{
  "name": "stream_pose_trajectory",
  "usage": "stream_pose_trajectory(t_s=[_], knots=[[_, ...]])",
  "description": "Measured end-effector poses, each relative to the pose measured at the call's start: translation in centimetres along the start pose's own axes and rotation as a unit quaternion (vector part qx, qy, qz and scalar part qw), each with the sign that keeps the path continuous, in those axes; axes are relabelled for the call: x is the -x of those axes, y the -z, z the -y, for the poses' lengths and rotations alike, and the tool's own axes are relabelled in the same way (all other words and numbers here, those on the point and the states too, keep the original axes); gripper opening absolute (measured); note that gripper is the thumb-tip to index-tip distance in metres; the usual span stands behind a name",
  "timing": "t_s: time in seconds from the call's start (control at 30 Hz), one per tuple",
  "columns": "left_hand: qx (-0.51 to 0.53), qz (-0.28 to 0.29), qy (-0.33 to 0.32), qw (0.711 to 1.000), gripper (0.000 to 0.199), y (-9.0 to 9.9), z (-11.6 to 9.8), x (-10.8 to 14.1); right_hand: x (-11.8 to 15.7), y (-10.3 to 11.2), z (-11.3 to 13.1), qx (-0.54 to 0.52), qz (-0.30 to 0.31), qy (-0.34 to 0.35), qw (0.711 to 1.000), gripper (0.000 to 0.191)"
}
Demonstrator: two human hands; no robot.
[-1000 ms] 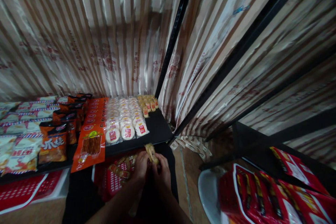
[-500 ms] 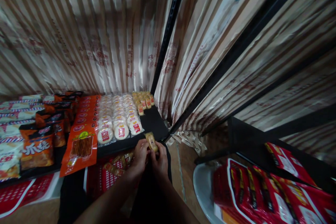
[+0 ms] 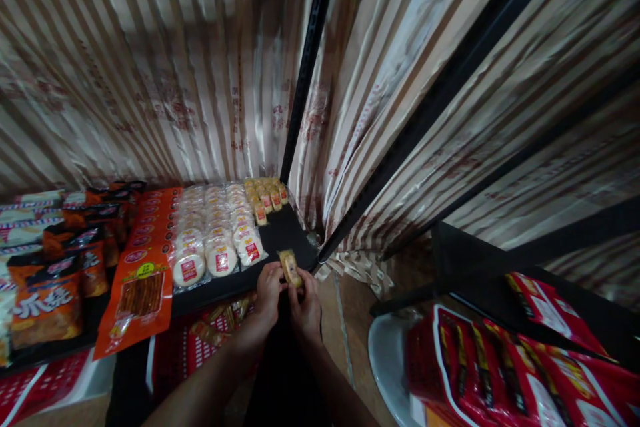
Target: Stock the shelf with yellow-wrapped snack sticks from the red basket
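A small wrapped snack in a yellowish-gold wrapper (image 3: 289,268) is held up between the fingertips of both hands, in front of the black shelf (image 3: 286,233). My left hand (image 3: 270,292) pinches it from the left, and my right hand (image 3: 306,307) grips its lower right side. Similar gold-wrapped snacks (image 3: 261,211) stand in short rows at the shelf's back right. Left of them are rows of clear packets with round white crackers (image 3: 221,259). Below the shelf edge, a red basket (image 3: 193,359) contains more gold-wrapped pieces (image 3: 213,330), partly hidden by my left forearm.
Orange snack packs (image 3: 143,297) and orange-black bags (image 3: 47,307) fill the shelf's left part. A black post (image 3: 307,73) rises at its back corner, before striped curtains (image 3: 210,93). At right, red packages (image 3: 493,367) fill a basket by a white basin (image 3: 383,363).
The view has turned slightly, so the shelf and its goods sit a little lower and further left. Both hands keep hold of the gold-wrapped snack, almost unmoved in view.
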State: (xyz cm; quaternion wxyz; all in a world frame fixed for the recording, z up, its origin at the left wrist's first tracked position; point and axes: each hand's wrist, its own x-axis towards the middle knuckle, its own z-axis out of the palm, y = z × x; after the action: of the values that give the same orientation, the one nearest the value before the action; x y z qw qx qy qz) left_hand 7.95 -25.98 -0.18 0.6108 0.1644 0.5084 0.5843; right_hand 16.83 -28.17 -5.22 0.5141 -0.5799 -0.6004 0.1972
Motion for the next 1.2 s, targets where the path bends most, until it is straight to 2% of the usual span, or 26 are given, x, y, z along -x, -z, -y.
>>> stream_pose_trajectory(t_s=[0.17,0.3,0.63,0.87,1.2], knots=[[0.015,-0.025,0.017,0.999,0.008,-0.9,-1.1,-0.7,-1.2,-0.3,0.3,-0.015,0.007,-0.024,1.000,0.033],[0.027,-0.039,0.032,0.998,0.010,-1.6,-1.9,-1.4,-2.5,-0.7,0.3,-0.026,-0.007,-0.031,0.999,0.032],[0.014,-0.008,0.027,0.999,0.010,-2.8,-3.6,-3.2,-5.4,-2.0,-0.2,0.001,-0.016,-0.051,0.999,0.035],[-0.016,-0.011,0.020,1.000,0.010,-3.7,-4.9,-4.5,-7.5,-3.3,-0.7,0.027,-0.024,-0.066,0.997,0.042],[0.020,-0.038,0.029,0.999,0.010,-4.5,-5.0,-6.8,-10.1,-5.3,-1.9,0.035,-0.022,-0.070,0.997,0.049]])
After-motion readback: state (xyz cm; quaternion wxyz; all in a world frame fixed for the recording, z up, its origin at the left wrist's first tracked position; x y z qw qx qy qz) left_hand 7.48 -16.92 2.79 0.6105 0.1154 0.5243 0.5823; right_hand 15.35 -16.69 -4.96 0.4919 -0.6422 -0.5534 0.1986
